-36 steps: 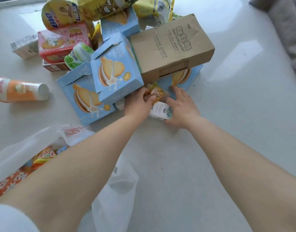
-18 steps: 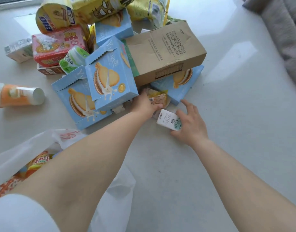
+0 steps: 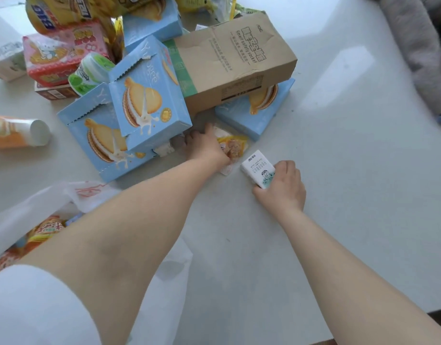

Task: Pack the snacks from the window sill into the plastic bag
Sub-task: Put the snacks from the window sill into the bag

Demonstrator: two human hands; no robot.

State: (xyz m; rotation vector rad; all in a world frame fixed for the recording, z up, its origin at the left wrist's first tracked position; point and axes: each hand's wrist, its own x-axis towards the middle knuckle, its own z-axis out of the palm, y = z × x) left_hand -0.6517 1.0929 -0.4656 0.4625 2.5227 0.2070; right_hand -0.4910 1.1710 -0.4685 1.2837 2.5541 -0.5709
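Plastic bag (image 3: 27,215) holds orange packets; right hand (image 3: 280,188) grips white carton (image 3: 258,170), left hand (image 3: 207,145) presses yellow packet (image 3: 235,145).

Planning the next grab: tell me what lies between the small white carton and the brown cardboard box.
In the head view, a yellow snack packet under the left hand lies between the small white carton, gripped by the right hand, and the brown cardboard box.

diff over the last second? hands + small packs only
The right hand has pulled the small white printed carton out of the pile toward the person and grips it. The left hand stays on the yellow snack packet. The blue biscuit boxes and brown cardboard box have not shifted.
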